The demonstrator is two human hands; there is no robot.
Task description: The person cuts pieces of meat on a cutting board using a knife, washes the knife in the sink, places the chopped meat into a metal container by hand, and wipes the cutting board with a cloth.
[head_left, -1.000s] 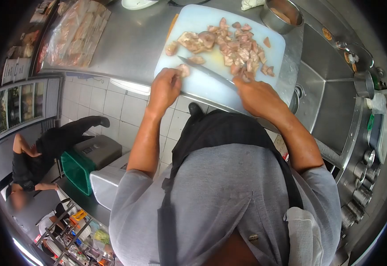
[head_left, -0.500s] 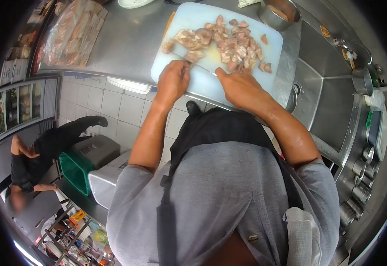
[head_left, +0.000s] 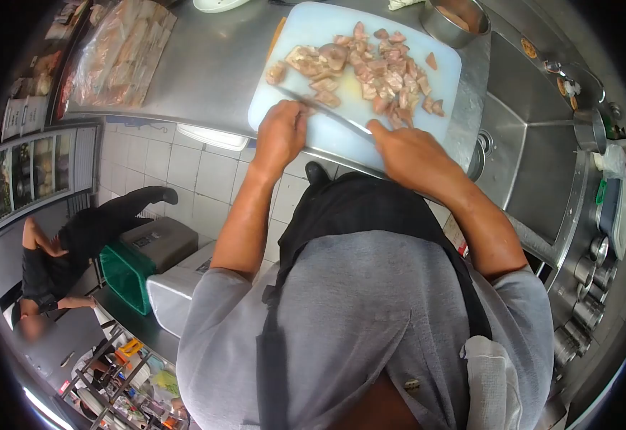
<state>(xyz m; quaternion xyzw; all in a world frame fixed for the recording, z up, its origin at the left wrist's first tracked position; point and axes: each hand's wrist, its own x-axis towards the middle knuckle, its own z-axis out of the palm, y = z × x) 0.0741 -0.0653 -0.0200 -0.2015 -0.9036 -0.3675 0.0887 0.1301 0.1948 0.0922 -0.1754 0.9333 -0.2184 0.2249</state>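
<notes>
My right hand (head_left: 412,152) is wrapped round the handle of a knife (head_left: 325,111). The blade slants to the upper left over a white cutting board (head_left: 342,147), its tip near a small lump of meat (head_left: 276,72). At the board's near edge my left hand (head_left: 282,132) is closed, fingers curled close to the blade. A bit of pinkish meat shows at its fingertips, mostly hidden by the hand. Beyond the blade lie larger pieces of meat (head_left: 318,60). A heap of cut meat chunks (head_left: 392,72) covers the board's right half.
A metal pot (head_left: 456,32) stands past the board's far right corner. Plastic-wrapped packs (head_left: 119,57) lie on the steel counter (head_left: 212,64) at left. To the right is a sink (head_left: 535,158). Another person (head_left: 40,265) stands at far left near a green bin (head_left: 123,276).
The knife's handle end and my right hand have moved right and toward me. The blade has come away from the meat piece beside it, which now looks divided. My left hand has hardly moved.
</notes>
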